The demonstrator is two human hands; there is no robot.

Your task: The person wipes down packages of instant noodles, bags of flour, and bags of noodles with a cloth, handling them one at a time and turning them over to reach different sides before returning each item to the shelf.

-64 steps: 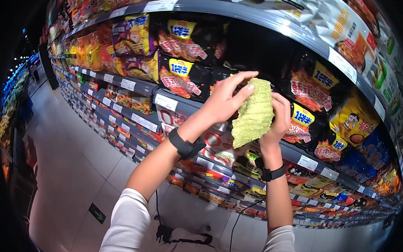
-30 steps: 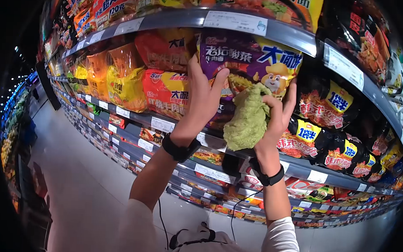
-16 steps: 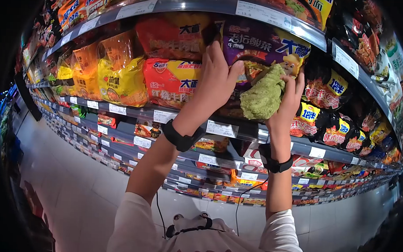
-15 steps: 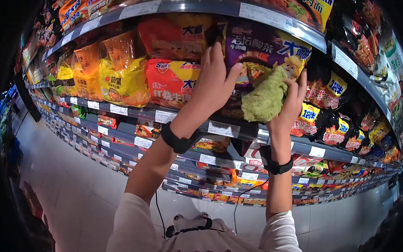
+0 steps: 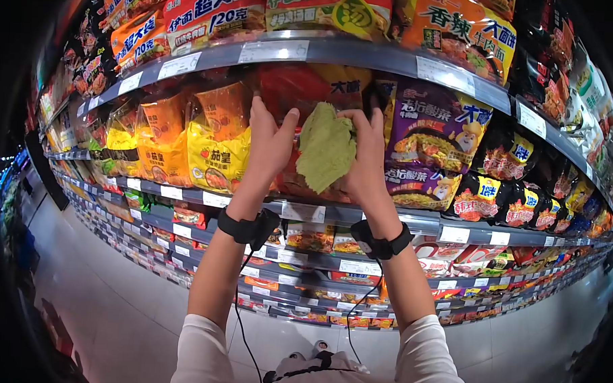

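Observation:
A crumpled green cloth (image 5: 327,150) is bunched in my right hand (image 5: 367,156), whose thumb and fingers press it in front of the red noodle packs. My left hand (image 5: 267,149) is open, its fingers stretched along the left side of the stack and its thumb apart. Between both hands sits the upper red noodle pack (image 5: 293,83); the lower one is mostly hidden by the cloth and hands. Purple noodle packs (image 5: 433,128) stand just right of my right hand. Yellow-orange noodle packs (image 5: 220,144) lie to the left of my left hand.
A shelf edge with price tags (image 5: 274,51) runs above my hands, with orange and red noodle bags (image 5: 215,16) on it. Black noodle packs (image 5: 510,155) fill the right side. Lower shelves hold more packets above the tiled floor (image 5: 134,287).
Both hands have moved left along the shelf; the right one, with the green cloth, has gone from the purple packs to the red ones. The view has shifted, showing more of the upper shelf.

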